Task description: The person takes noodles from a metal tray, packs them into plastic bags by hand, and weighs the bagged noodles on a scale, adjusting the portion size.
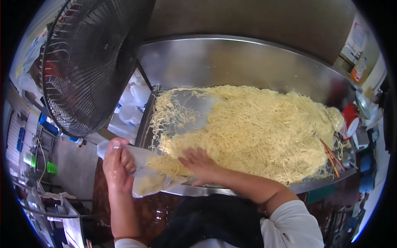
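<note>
A large heap of yellow noodles [264,132] covers much of the steel tray [194,107]. My left hand [118,163] is closed around the upper edge of a clear plastic bag [144,186], left of the tray's front corner. Some noodles lie inside the bag and at its mouth. My right hand [200,165] is palm down with its fingers spread, touching noodles beside the bag's opening at the tray's front edge. Its fingers point left, toward the bag.
A big black fan [89,62] stands close on the left. Long chopsticks [331,157] lie at the tray's right end, near a red container [350,120]. Plastic jugs [131,113] sit behind the tray's left side. A steel backboard [248,66] rises behind.
</note>
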Action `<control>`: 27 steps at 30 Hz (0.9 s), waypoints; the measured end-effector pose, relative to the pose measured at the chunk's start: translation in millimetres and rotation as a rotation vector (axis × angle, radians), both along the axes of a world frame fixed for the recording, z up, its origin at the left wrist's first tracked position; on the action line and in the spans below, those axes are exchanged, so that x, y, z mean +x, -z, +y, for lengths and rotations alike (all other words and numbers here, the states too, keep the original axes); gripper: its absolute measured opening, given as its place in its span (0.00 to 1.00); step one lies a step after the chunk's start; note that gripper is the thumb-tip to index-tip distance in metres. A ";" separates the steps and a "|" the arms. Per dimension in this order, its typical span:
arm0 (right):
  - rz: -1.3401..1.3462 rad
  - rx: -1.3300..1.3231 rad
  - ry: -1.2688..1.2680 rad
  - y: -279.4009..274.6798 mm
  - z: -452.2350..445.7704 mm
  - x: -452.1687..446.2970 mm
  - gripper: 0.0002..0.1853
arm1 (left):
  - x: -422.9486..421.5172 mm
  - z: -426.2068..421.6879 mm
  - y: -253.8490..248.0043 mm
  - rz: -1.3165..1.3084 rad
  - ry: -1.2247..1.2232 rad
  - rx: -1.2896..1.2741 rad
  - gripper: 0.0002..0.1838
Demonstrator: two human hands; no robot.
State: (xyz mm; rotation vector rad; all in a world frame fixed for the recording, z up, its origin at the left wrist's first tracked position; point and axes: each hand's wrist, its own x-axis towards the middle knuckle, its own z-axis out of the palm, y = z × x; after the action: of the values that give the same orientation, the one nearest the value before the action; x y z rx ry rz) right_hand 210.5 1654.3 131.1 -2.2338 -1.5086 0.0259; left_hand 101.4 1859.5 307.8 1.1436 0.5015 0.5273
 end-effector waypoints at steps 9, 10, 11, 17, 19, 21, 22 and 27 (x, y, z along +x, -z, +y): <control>0.609 0.396 0.082 -39.1 38.3 27.6 0.15 | -38.4 62.3 89.8 0.048 0.360 0.172 0.20; 0.695 0.475 -0.012 -54.3 52.0 19.1 0.16 | -26.3 43.1 94.8 0.281 0.407 0.365 0.26; 0.671 0.534 -0.074 -72.3 63.1 7.1 0.16 | -14.7 23.7 116.1 0.140 0.447 0.492 0.28; 0.689 0.570 -0.116 -87.5 85.1 4.6 0.18 | 34.7 -6.0 209.9 0.012 0.432 0.422 0.31; 0.653 0.542 -0.123 -91.2 74.3 20.8 0.19 | 33.4 -17.0 165.2 0.045 0.356 0.376 0.28; 0.565 0.574 -0.104 -97.2 61.4 38.9 0.20 | 31.9 -21.1 123.3 0.061 0.302 0.253 0.25; 0.704 0.401 -0.069 -91.8 51.9 51.4 0.31 | 29.5 -23.6 106.3 -0.034 0.264 0.199 0.21; 0.501 0.247 0.017 -59.5 7.1 43.2 0.48 | 23.5 -2.8 43.5 -0.180 0.093 -0.046 0.21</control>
State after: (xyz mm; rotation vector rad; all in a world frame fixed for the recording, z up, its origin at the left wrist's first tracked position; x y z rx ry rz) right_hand 253.7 1661.4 190.5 -1.8633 -1.1501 0.3482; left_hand 124.8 1856.6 264.3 1.0591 0.3014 0.5296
